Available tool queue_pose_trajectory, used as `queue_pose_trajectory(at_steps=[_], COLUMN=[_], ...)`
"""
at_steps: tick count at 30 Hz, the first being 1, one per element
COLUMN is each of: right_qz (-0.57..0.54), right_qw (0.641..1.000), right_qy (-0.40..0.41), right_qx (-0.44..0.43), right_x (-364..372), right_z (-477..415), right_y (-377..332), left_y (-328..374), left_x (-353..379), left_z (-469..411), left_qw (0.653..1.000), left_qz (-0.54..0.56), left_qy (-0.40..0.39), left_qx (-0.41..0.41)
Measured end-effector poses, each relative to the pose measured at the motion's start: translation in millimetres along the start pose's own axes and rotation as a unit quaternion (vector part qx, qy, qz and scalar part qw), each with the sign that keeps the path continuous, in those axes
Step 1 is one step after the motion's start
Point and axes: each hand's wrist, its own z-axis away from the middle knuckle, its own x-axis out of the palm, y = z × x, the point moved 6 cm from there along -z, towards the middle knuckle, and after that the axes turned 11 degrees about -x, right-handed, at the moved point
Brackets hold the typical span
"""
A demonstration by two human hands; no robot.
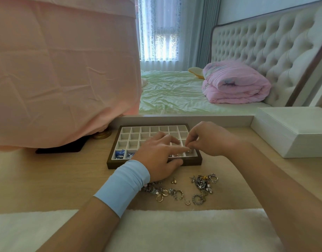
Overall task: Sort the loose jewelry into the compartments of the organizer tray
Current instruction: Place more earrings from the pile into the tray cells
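Observation:
The organizer tray [118, 140], dark wood with white square compartments, lies on the desk in front of me. Blue pieces [119, 154] fill its near left compartments. My left hand [157, 157], with a light blue wristband, rests flat over the tray's near middle, thumb on the front rim. My right hand [205, 138] hovers over the tray's near right corner, its fingertips pinched on a small metal ring [188, 150] above the corner compartment. Loose jewelry [183, 190], rings, hoops and charms, is scattered on the desk just in front of the tray.
A white closed box [291, 131] stands at the right. A pink cloth [62, 70] drapes over something at the left, with a gold lid [102, 134] and a dark flat object [60, 147] beneath it. A white fluffy mat [174, 231] covers the near edge. A bed lies behind.

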Motion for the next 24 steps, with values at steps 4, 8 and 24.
queue_pose_trajectory(at_steps=[4, 8, 24], right_qz=[-0.010, -0.013, -0.003], right_qw=[1.000, 1.000, 0.999], right_qy=[-0.005, -0.013, 0.023], right_qx=[0.006, 0.014, -0.043], right_x=[1.3, 3.5, -14.0], right_z=[-0.3, 0.2, 2.7], right_y=[1.7, 2.5, -23.1], left_y=[-1.8, -15.2, -42.1], left_x=[0.7, 0.2, -21.1], left_z=[-0.1, -0.2, 0.9], left_qw=[1.000, 0.997, 0.988], left_qz=[0.007, 0.048, 0.058], left_qy=[-0.008, 0.005, -0.081], left_qx=[-0.012, -0.060, -0.116])
